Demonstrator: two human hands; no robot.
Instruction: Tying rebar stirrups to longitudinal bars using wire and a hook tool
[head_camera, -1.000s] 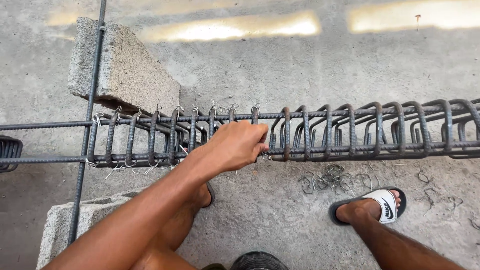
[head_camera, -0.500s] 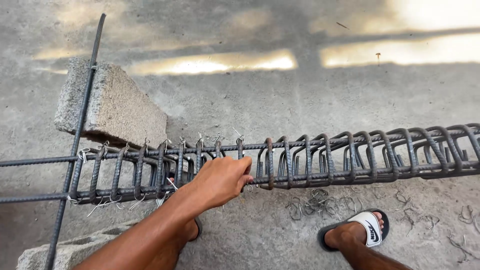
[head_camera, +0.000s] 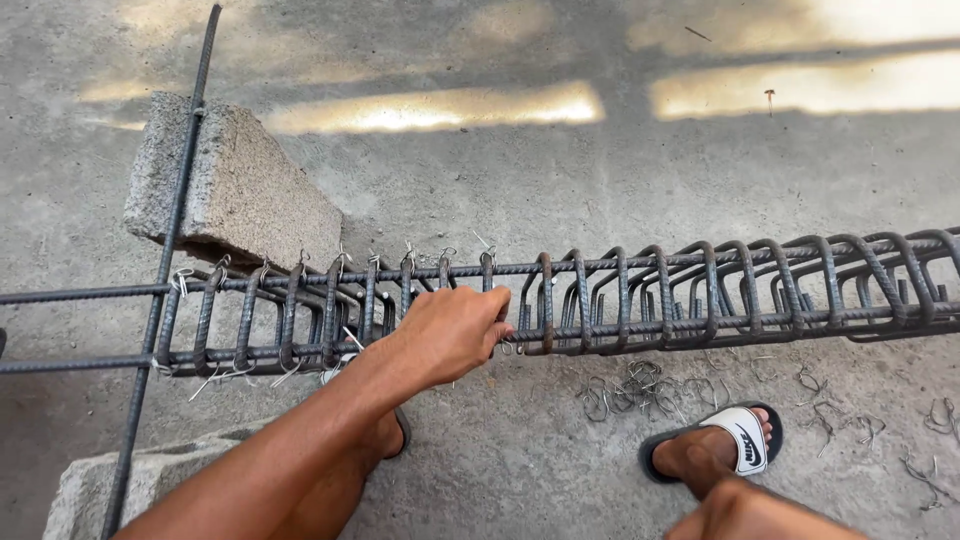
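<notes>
Gripping the near lower bar of the rebar cage (head_camera: 620, 300), the left hand (head_camera: 455, 330) had its fingers (head_camera: 497, 325) curled shut around it, just beside a rusty stirrup (head_camera: 545, 300). Wire ties (head_camera: 410, 255) stood up along the top bar above the knuckles. Beyond the cage, left of the fingers, lay a concrete block (head_camera: 235, 190) under a long crossing bar (head_camera: 165, 260). Below the fingers, loose wire scraps (head_camera: 630, 385) littered the floor near a sandalled foot (head_camera: 715, 450). Right hand (head_camera: 745, 510) barely in view at bottom edge; grip could not be told.
</notes>
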